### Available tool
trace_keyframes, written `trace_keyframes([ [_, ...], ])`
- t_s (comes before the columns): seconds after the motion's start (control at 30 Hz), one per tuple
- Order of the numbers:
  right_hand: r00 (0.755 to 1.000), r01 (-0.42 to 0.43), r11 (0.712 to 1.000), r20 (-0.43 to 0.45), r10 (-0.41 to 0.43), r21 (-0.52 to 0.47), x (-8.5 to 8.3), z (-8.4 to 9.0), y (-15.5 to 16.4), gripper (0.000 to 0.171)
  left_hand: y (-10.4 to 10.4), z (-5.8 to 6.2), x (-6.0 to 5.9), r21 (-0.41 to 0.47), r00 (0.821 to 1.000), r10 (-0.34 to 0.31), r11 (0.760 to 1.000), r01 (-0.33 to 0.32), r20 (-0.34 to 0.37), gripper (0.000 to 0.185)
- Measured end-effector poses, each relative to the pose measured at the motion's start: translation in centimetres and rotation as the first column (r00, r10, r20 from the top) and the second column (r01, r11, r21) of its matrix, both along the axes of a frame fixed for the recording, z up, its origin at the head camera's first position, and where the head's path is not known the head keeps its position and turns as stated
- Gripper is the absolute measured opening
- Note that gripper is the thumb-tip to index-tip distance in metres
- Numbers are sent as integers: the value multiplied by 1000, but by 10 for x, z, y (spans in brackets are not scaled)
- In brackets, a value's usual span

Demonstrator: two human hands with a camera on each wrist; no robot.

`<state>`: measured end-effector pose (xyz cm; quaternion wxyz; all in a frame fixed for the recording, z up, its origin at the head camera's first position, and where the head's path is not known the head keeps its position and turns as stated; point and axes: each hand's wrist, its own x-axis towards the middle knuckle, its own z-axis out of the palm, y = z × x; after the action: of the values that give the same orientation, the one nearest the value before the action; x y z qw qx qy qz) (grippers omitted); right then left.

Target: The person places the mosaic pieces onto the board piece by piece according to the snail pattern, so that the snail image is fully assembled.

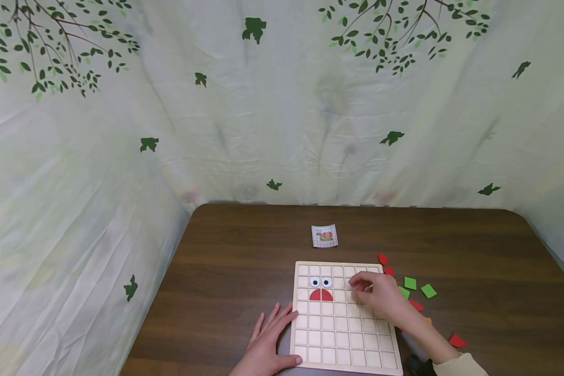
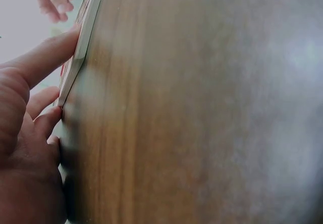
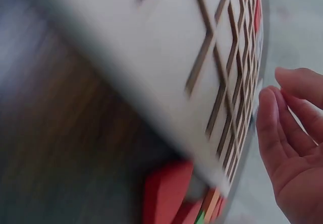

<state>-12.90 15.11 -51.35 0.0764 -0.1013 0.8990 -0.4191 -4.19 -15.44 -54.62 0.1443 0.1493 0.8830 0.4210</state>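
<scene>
A pale wooden grid board [image 1: 329, 339] lies on the table. Two round eye pieces [image 1: 320, 282] sit in its cells, with two red quarter-round pieces [image 1: 321, 295] directly below. My left hand [image 1: 269, 344] steadies the board's left side, fingers extended against the frame and thumb at the near corner; in the left wrist view the thumb [image 2: 50, 55] presses the edge. Over the board's upper right part is my right hand [image 1: 380, 295], thumb and fingertips brought close together. In the right wrist view those fingertips [image 3: 267, 100] meet above the grid; I cannot tell whether a small piece is between them.
Along the board's right side lie loose green squares [image 1: 429, 291], red pieces [image 1: 457, 340] and an orange piece [image 1: 428, 320], partly behind the right forearm. A small picture card [image 1: 325, 236] lies beyond the board. A leaf-printed cloth [image 1: 291, 115] hangs behind the table [image 1: 244, 245].
</scene>
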Motion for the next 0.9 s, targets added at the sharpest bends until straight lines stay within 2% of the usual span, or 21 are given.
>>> trace_keyframes([
  [0.17, 999, 33, 999, -15, -33, -3, 2, 3, 27, 14, 0, -2, 0, 1, 1000, -2, 1000, 2, -18, 84],
  [0.33, 996, 53, 999, -69, -52, 10, 2, 0, 52, 18, 1, -4, 1, -5, 1000, 3, 1000, -3, -15, 84],
  [0.57, 986, 62, 988, -165, -39, 141, 3, -5, 78, 22, 1, -6, 1, -11, 1000, 4, 1000, -4, -13, 84],
  [0.9, 994, 28, 977, -109, -5, 212, -3, -9, 86, 29, 0, -3, 0, -5, 1000, 6, 1000, -6, -15, 83],
])
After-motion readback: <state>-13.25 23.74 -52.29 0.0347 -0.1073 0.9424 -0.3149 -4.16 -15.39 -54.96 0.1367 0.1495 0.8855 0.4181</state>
